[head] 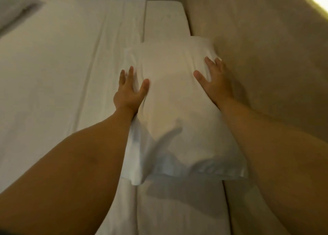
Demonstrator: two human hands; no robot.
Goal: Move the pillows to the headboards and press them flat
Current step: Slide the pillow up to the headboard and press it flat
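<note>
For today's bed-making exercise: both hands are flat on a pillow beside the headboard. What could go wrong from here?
1. The left hand presses near the edge of the pillow, so it may bunch the loose pillowcase rather than flatten it.
2. The right hand sits tight against the headboard; pushing could wedge the pillow crooked.
</note>
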